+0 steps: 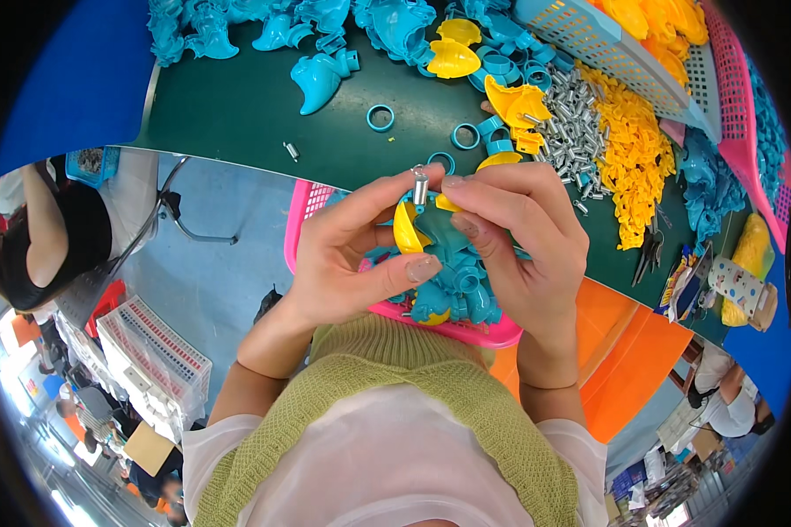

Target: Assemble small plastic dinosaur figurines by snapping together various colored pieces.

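Note:
Between thumb and fingers, my left hand [338, 259] grips a curved yellow plastic shell [406, 230]. A small silver metal cylinder [420, 190] stands upright at the shell's top, by my left fingertips. My right hand [532, 228] pinches a small yellow plastic piece [446, 203] right beside the cylinder; my fingers partly cover it. Both hands are close together over a pink basket [498, 335] at the table's near edge. Blue plastic parts [468, 281], some with yellow on them, fill the basket below.
The green table [237, 114] holds blue shells [316, 81], blue rings [380, 118], a heap of metal cylinders [573, 119] and a pile of small yellow pieces [634, 167]. Scissors [649, 255] lie at the right. A light-blue basket [611, 53] stands behind. Another person [57, 233] sits at the left.

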`<state>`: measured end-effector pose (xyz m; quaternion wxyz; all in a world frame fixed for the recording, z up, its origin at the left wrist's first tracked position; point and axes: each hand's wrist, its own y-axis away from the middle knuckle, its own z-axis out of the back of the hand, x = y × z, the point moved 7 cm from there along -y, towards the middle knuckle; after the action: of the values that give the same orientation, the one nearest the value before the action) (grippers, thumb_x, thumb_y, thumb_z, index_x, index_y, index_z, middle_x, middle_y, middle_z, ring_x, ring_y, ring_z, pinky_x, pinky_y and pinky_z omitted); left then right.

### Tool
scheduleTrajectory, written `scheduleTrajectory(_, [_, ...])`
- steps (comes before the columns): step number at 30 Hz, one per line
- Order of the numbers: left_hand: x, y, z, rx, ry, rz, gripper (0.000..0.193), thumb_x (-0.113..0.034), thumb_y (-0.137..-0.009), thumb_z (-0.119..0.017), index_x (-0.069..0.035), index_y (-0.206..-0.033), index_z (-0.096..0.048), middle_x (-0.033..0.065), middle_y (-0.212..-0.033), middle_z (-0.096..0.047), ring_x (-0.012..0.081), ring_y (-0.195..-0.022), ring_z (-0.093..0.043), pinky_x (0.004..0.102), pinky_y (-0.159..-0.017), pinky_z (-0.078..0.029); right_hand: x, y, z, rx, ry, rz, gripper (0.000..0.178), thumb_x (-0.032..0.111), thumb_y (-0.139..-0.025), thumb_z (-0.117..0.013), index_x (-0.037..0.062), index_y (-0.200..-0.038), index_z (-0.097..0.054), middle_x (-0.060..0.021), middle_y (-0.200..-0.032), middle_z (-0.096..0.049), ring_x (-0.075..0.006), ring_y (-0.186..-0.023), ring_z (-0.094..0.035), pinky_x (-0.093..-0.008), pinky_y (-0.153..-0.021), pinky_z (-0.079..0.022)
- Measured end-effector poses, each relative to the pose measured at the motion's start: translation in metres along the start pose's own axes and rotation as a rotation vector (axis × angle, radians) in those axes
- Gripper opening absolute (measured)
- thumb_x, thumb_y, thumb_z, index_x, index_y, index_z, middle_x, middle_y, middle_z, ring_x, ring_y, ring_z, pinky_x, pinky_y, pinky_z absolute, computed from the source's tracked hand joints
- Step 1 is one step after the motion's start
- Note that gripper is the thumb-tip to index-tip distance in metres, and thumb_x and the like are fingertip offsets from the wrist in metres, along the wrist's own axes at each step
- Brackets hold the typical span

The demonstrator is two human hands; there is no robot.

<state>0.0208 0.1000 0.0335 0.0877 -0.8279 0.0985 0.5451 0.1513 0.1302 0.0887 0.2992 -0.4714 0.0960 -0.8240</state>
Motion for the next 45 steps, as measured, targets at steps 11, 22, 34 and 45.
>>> scheduleTrajectory(11, [0.003, -0.001, 0.003, -0.052, 0.045, 0.010, 0.060, 0.000, -0.076, -0.065, 0.002, -0.129, -0.038, 0.0151, -0.132, -0.041, 0.0207, -0.116, -0.046, 0.0340, -0.090, -0.046, -0.005, -0.001, -0.001, -0.060, -0.008, -0.026, 0.021, 0.004, -0.068, -0.068, 0.0080, -0.088, -0.064, -0.0033, -0.084, -0.058, -0.0192, -0.073, -0.054, -0.0300, -0.062, -0.040])
scheduleTrajectory(22, [0.005, 0.000, 0.006, -0.066, 0.035, 0.036, 0.060, 0.001, -0.077, -0.064, 0.000, -0.131, -0.036, 0.0168, -0.129, -0.044, 0.0232, -0.113, -0.049, 0.0348, -0.090, -0.046, -0.009, -0.014, 0.011, -0.072, 0.126, 0.041, 0.016, 0.005, -0.074, -0.065, 0.0044, -0.091, -0.063, -0.0084, -0.091, -0.060, -0.0221, -0.081, -0.057, -0.0295, -0.070, -0.045])
scheduleTrajectory(34, [0.001, -0.001, 0.007, -0.137, 0.034, 0.096, 0.059, -0.014, -0.078, -0.064, 0.005, -0.128, -0.038, 0.0271, -0.121, -0.047, 0.0333, -0.114, -0.048, 0.0427, -0.094, -0.041, -0.044, -0.016, 0.030, -0.088, 0.413, -0.052, 0.013, 0.004, -0.080, -0.059, 0.0022, -0.092, -0.062, -0.0092, -0.098, -0.060, -0.0221, -0.089, -0.057, -0.0303, -0.079, -0.043])
scheduleTrajectory(45, [0.002, -0.006, 0.005, -0.064, 0.026, 0.022, 0.061, 0.001, -0.077, -0.063, 0.003, -0.131, -0.034, 0.0211, -0.123, -0.049, 0.0237, -0.113, -0.049, 0.0328, -0.089, -0.045, -0.119, 0.038, 0.171, -0.335, 0.956, -0.371, 0.020, 0.013, -0.081, -0.058, 0.0053, -0.100, -0.061, -0.0107, -0.105, -0.058, -0.0287, -0.096, -0.054, -0.0362, -0.082, -0.041])
